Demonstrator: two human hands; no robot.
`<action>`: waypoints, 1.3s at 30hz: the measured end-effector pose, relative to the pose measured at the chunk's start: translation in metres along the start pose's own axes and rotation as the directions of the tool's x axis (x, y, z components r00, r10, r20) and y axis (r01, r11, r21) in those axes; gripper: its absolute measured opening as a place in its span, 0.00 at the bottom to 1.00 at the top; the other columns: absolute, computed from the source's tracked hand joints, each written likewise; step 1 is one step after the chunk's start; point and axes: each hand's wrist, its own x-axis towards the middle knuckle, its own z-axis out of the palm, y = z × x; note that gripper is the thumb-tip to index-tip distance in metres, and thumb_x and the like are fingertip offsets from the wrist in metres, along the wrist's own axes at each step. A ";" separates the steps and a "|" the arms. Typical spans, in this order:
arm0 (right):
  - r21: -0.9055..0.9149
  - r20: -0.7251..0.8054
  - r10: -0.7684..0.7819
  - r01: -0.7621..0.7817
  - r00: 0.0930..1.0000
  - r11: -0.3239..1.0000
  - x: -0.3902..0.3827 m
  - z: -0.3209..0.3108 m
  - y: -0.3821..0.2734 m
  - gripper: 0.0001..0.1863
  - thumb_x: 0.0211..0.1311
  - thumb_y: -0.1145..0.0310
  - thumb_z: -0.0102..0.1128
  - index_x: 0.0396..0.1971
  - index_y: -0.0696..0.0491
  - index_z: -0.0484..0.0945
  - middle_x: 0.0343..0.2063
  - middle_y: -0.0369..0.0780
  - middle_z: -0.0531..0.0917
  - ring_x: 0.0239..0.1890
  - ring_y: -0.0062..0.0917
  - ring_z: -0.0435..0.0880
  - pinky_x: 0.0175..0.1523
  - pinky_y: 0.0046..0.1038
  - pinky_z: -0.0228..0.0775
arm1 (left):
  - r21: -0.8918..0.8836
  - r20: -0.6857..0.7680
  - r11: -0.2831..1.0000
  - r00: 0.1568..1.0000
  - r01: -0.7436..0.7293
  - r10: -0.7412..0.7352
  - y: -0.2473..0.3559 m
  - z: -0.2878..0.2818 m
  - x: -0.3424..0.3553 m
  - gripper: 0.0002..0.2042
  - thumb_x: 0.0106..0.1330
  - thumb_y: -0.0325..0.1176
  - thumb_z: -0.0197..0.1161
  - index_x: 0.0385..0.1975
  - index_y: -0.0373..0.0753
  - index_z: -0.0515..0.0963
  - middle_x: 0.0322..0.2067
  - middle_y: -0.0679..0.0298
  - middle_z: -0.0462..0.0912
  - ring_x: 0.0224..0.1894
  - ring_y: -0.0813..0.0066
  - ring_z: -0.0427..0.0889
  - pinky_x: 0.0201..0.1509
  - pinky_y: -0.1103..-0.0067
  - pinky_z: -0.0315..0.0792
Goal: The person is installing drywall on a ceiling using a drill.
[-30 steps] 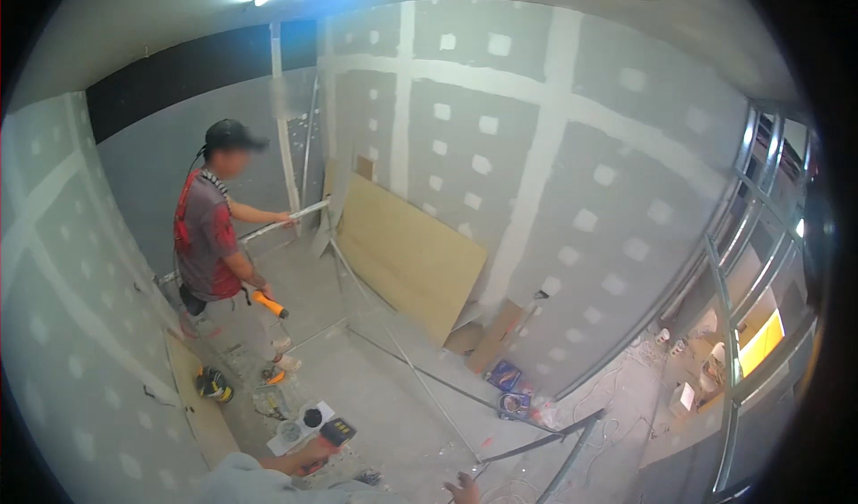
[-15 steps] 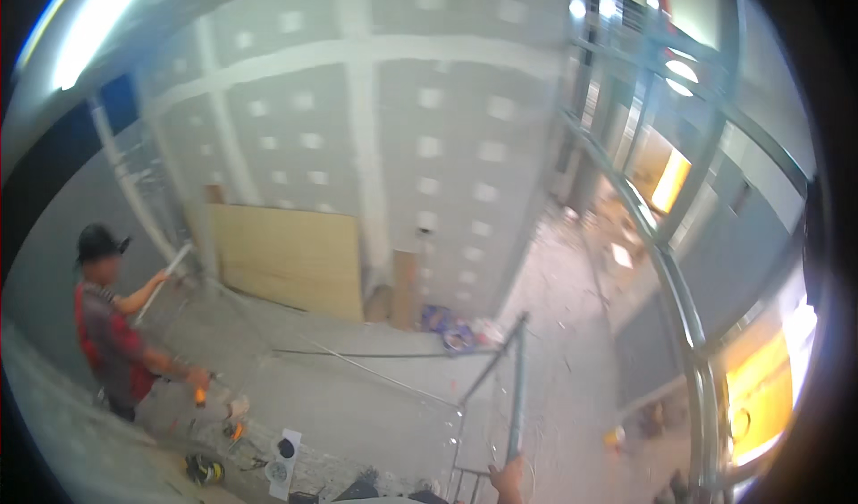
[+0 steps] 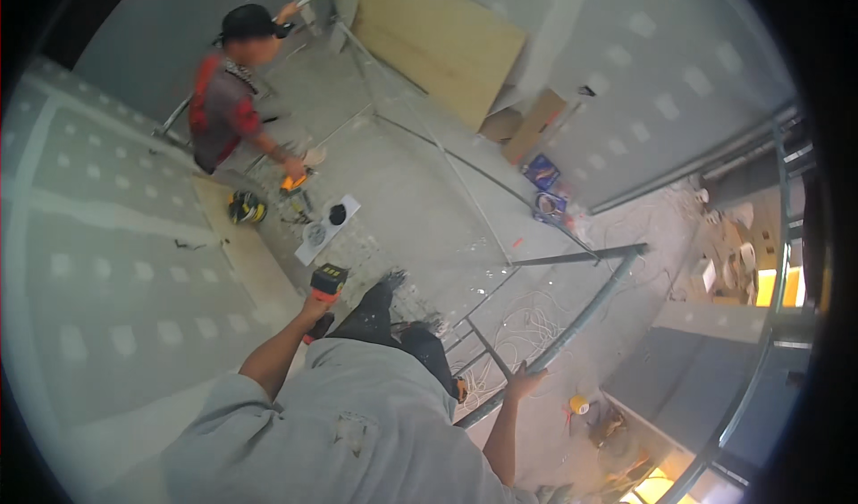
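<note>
My left hand (image 3: 316,308) is closed round the grip of a cordless drill (image 3: 330,278). Its black and red battery end faces up, and its front end is partly hidden below the hand. On the other side of my body, my right hand (image 3: 524,382) grips a grey metal scaffold rail (image 3: 585,318); some fingers are hidden behind it. A white board (image 3: 327,231) lies ahead of the drill, with a dark round piece on it and a round cut-out or disc beside that.
At the far left a person (image 3: 234,102) in a cap holds an orange tool (image 3: 294,181). A black and yellow tool (image 3: 248,207) lies near them. Loose white cable (image 3: 527,321) is strewn below the rail. A yellowish panel (image 3: 438,35) leans on the wall; metal framing (image 3: 770,325) stands right.
My view has tilted down and turned, bringing my body, left hand and drill into sight. My right hand stays on the rail. The other person still holds the orange tool.
</note>
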 end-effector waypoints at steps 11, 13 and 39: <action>-0.092 0.122 0.116 -0.106 0.986 0.990 -0.011 0.030 -0.009 0.38 0.56 0.64 0.72 0.62 0.68 0.64 0.56 0.58 0.76 0.60 0.51 0.74 0.65 0.43 0.63 | 0.123 -0.030 0.979 0.987 0.162 -0.159 -0.054 -0.070 0.021 0.16 0.55 0.35 0.74 0.43 0.39 0.82 0.35 0.65 0.85 0.37 0.74 0.82 0.44 0.74 0.74; -0.243 0.105 -0.024 0.049 0.994 0.969 0.025 0.022 0.105 0.41 0.56 0.64 0.72 0.64 0.68 0.62 0.58 0.57 0.74 0.60 0.51 0.74 0.67 0.43 0.62 | 0.154 0.064 0.983 0.991 0.103 -0.114 -0.043 -0.038 0.046 0.16 0.56 0.33 0.72 0.45 0.40 0.81 0.36 0.63 0.85 0.38 0.70 0.82 0.44 0.72 0.74; -0.392 -0.590 0.207 -0.501 0.780 0.771 0.241 -0.044 -0.038 0.24 0.67 0.54 0.54 0.54 0.56 0.79 0.55 0.53 0.79 0.57 0.42 0.78 0.59 0.44 0.69 | 0.850 -0.176 0.514 0.982 0.113 0.075 -0.277 0.167 0.521 0.30 0.61 0.37 0.61 0.59 0.25 0.62 0.55 0.48 0.68 0.60 0.53 0.67 0.64 0.60 0.61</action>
